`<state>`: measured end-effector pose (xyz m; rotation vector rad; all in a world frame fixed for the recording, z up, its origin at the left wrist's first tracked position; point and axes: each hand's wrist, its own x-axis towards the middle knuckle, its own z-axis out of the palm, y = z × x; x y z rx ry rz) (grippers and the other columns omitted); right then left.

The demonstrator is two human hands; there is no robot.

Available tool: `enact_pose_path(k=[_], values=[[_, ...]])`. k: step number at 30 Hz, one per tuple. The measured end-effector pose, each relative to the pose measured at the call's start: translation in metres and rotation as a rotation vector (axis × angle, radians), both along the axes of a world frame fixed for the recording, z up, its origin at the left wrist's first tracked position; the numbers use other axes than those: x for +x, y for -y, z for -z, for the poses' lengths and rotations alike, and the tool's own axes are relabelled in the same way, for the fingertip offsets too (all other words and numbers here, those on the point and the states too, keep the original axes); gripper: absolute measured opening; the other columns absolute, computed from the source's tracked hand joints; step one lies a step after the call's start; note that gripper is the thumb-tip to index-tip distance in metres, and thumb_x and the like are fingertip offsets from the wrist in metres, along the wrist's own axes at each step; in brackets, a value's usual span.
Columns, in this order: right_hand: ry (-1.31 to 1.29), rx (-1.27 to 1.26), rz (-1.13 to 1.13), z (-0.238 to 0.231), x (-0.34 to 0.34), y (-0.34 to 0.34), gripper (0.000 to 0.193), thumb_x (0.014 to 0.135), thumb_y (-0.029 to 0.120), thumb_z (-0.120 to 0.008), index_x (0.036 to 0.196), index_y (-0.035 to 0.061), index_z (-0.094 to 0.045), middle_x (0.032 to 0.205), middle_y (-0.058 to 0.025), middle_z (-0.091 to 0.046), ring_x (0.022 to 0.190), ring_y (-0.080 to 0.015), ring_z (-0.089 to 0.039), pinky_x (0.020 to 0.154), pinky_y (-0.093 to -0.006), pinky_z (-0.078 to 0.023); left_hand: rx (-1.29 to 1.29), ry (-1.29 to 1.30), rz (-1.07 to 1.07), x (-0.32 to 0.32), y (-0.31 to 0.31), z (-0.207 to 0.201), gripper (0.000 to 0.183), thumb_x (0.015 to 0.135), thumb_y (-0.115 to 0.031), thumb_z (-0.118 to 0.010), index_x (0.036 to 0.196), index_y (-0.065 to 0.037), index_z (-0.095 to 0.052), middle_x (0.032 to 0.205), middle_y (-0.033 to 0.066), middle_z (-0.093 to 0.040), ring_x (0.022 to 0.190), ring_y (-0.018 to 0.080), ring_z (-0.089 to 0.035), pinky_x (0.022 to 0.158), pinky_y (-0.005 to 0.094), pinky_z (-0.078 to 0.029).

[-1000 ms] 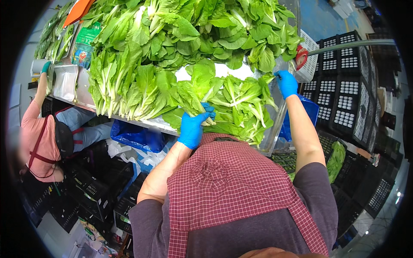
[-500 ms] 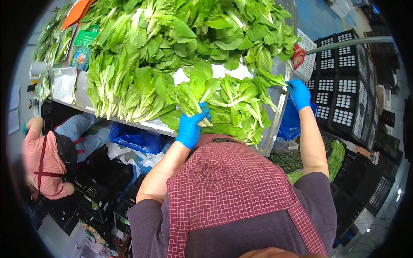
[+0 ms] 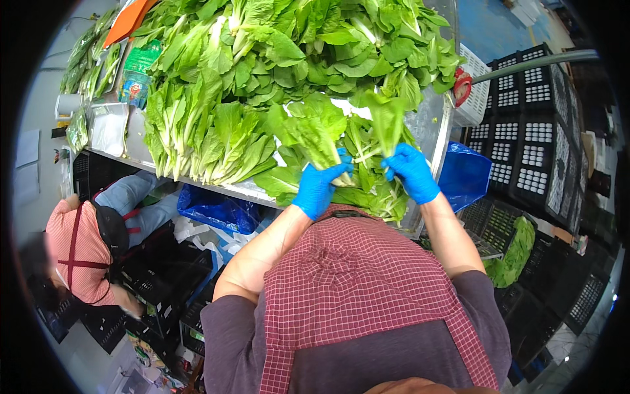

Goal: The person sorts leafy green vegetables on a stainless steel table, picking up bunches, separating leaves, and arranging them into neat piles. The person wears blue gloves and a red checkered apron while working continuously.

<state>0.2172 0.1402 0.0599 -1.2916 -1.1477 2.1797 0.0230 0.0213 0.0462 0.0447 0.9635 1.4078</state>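
A bunch of leafy greens, bright green with pale stalks, is held near its base in the left hand, leaves tilting up and leftward. Beside it, a broad light-green leaf stands nearly upright, its narrow stem end in the right hand.

Left hand and right hand hold leafy greens.

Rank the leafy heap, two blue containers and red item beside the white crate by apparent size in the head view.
1. Leafy heap
2. Left blue container and right blue container: too alike to rank
3. Red item
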Motion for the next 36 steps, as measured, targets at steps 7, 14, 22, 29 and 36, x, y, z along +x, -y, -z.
enact_pose_path(k=[7,14,22,29,36], values=[[0.242,0.550,-0.085,0.013,-0.047,-0.020,0.030,0.074,0.018,-0.072,0.096,0.0003,-0.062,0.081,-0.0087,-0.064,0.073,-0.0146,-0.059,0.069,-0.0281,-0.048,-0.094,-0.126,-0.019,-0.003,-0.008,-0.001,0.033,0.081,-0.001,-0.059,0.112,0.003,-0.050,0.090,0.0097,-0.062,0.080,0.0195,-0.062,0.071,0.0292,-0.050],[1.227,0.964,0.195,0.076,-0.078,-0.126,0.092,0.056,0.046,-0.079,0.126,0.0014,-0.039,0.114,-0.0214,-0.051,0.107,-0.0365,-0.050,0.089,-0.0434,-0.042,-0.094,-0.013,-0.122,-0.009,0.005,0.005,0.035,0.081,0.001,-0.059,0.115,0.001,-0.050,0.093,0.0086,-0.060,0.078,0.0194,-0.060,0.071,0.0313,-0.051],[0.842,0.777,-0.008,0.081,-0.041,-0.160,0.050,0.061,0.027,-0.071,0.100,0.0019,-0.054,0.097,-0.0222,-0.061,0.090,-0.0376,-0.059,0.076,-0.0426,-0.048,-0.147,-0.015,-0.162,-0.018,0.013,0.014,0.033,0.080,0.001,-0.060,0.112,0.001,-0.051,0.097,0.0088,-0.060,0.078,0.0195,-0.060,0.070,0.0310,-0.050],[0.518,0.281,-0.279,0.000,0.000,-0.104,0.044,0.070,0.014,-0.069,0.109,-0.0025,-0.056,0.084,-0.0095,-0.064,0.065,-0.0125,-0.058,0.055,-0.0267,-0.046,-0.158,0.019,-0.152,-0.020,0.009,0.014,0.035,0.080,0.001,-0.059,0.114,0.001,-0.050,0.097,0.0091,-0.059,0.078,0.0202,-0.060,0.070,0.0312,-0.050],[0.678,1.181,-0.144,0.040,0.019,-0.038,0.048,0.068,0.017,-0.074,0.111,0.0042,-0.056,0.093,-0.0139,-0.061,0.077,-0.0279,-0.060,0.071,-0.0362,-0.048,-0.139,-0.002,-0.165,-0.019,0.010,0.013,0.027,0.080,0.001,-0.060,0.106,0.001,-0.053,0.089,0.0104,-0.061,0.077,0.0208,-0.061,0.070,0.0316,-0.051]])
